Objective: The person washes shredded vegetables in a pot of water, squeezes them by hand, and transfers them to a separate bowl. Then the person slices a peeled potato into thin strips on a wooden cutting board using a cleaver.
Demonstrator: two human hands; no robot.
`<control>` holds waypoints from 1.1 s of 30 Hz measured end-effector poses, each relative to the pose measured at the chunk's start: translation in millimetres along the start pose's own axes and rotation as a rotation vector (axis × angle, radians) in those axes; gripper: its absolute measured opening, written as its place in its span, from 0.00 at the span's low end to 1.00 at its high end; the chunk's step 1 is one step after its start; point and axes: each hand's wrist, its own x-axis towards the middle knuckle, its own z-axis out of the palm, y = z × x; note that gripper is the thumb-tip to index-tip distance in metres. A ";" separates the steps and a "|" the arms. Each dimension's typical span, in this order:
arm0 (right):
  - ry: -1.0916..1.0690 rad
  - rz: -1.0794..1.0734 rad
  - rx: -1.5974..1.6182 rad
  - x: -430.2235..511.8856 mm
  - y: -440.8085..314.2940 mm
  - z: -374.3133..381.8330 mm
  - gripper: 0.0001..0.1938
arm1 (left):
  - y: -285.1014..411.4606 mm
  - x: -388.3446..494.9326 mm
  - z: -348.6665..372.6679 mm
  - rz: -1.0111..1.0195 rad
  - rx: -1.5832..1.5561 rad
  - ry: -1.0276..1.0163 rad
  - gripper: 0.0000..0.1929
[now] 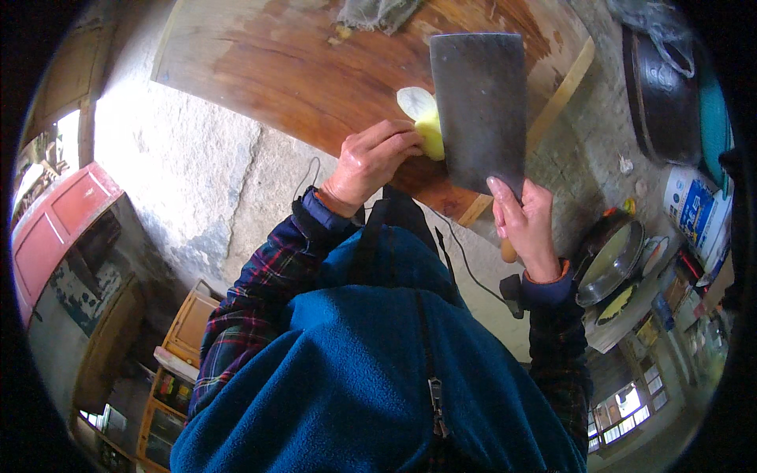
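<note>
A broad cleaver [482, 106] is in my right hand [526, 222], gripped by its wooden handle with the thumb on the lower blade. Its dark steel face is turned up towards me, above the wet wooden board [295, 71]. The fingertips of my left hand [372, 159] hold a pale yellow piece of vegetable [430, 136], perhaps potato, close to the blade's left edge. Just beyond it, a whitish oval slice [417, 103] shows beside the blade. The blade hides part of both and the board behind it, so whether blade and vegetable touch I cannot tell.
A crumpled mesh cloth [378, 13] lies at the board's far edge. To the right are metal pans [609, 260], a white bucket [686, 201] bearing writing and a dark basin [665, 100]. A black cable [467, 257] runs near my right wrist. Left stands a wooden cabinet [192, 322].
</note>
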 end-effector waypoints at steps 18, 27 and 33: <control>0.008 0.004 0.024 2.3 4.4 -1.9 0.14 | 0.4 0.4 -0.1 -0.012 0.017 -0.024 0.12; -0.002 0.067 0.041 0.9 3.7 -3.4 0.13 | 1.4 0.2 -1.3 -0.035 0.008 -0.031 0.13; -0.004 0.057 0.110 -0.7 4.2 0.5 0.14 | -0.2 1.8 -2.1 -0.013 0.001 -0.039 0.12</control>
